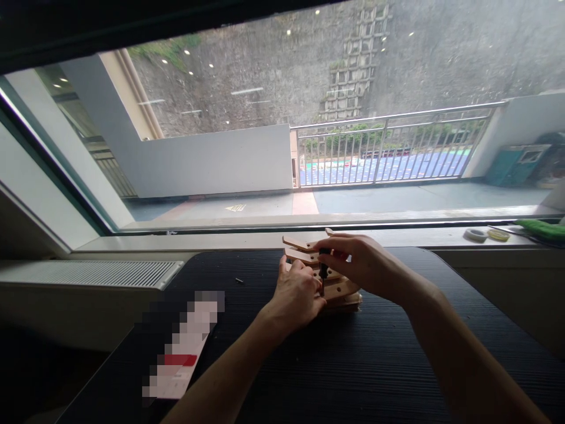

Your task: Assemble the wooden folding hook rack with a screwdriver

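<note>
A stack of flat wooden pieces with holes [342,290] lies on the black ribbed mat [353,365] near the window. My left hand [296,294] rests closed against the left side of the stack and holds it down. My right hand [353,262] pinches the dark handle of a small screwdriver [323,272], which stands upright with its tip on one of the wooden pieces. More wooden pieces [300,242] stick out behind the hands.
A tiny screw [239,280] lies on the mat left of the hands. A blurred white card [183,344] lies at the mat's left. Tape rolls [475,234] and a green object [545,229] sit on the sill at right. A radiator grille [88,274] is at left.
</note>
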A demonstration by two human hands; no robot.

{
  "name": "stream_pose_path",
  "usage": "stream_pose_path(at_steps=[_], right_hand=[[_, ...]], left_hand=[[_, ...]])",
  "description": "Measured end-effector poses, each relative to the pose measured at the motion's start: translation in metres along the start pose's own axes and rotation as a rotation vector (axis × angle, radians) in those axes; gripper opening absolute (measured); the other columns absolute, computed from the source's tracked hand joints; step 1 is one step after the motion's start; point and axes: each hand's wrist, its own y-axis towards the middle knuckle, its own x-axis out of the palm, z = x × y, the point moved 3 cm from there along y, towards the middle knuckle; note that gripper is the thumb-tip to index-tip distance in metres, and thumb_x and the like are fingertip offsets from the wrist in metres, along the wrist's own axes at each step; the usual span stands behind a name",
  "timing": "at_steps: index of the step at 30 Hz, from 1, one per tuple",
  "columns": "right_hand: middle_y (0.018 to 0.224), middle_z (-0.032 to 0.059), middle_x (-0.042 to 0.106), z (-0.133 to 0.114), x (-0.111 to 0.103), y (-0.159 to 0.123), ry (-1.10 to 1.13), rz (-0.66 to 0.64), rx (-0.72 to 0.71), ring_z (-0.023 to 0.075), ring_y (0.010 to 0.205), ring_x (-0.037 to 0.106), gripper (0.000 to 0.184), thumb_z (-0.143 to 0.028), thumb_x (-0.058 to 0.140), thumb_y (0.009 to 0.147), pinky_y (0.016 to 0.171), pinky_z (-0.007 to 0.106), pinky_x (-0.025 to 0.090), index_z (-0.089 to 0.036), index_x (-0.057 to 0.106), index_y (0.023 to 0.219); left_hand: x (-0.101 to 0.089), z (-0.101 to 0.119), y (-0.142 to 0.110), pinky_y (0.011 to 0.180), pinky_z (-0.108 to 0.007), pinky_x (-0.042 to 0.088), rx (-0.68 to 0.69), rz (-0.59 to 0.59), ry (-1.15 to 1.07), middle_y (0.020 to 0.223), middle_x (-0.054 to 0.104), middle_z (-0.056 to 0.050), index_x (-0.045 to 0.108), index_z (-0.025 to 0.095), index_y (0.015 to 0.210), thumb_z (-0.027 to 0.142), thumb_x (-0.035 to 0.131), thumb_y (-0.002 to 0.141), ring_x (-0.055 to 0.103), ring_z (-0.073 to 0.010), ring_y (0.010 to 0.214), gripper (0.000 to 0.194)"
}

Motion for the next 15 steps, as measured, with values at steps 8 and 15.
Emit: stream_pose_path(at_steps=[8, 15], right_hand=[[0.076, -0.0013, 0.063, 0.001, -0.002, -0.001, -0.003, -0.01, 0.01, 0.0107, 0.065, 0.053, 0.022, -0.033, 0.054, 0.084, 0.06, 0.022, 0.037, -0.025, 0.067, 0.1], [0.075, -0.0017, 0.063, 0.001, 0.001, -0.001, 0.039, 0.001, -0.008, 0.0107, 0.065, 0.052, 0.021, -0.032, 0.053, 0.084, 0.058, 0.021, 0.037, -0.024, 0.065, 0.1]], left_hand=[[-0.008, -0.001, -0.005, 0.101, -0.065, 0.019, 0.034, 0.048, -0.063, 0.094, 0.063, -0.006, 0.069, 0.024, 0.086, 0.031, 0.071, 0.066, 0.05, -0.0322, 0.105, 0.021], [-0.009, -0.007, -0.009, 0.106, -0.056, 0.015, -0.097, 0.335, -0.173, 0.093, 0.065, -0.001, 0.065, 0.025, 0.089, 0.024, 0.064, 0.076, 0.051, -0.0229, 0.105, 0.013]])
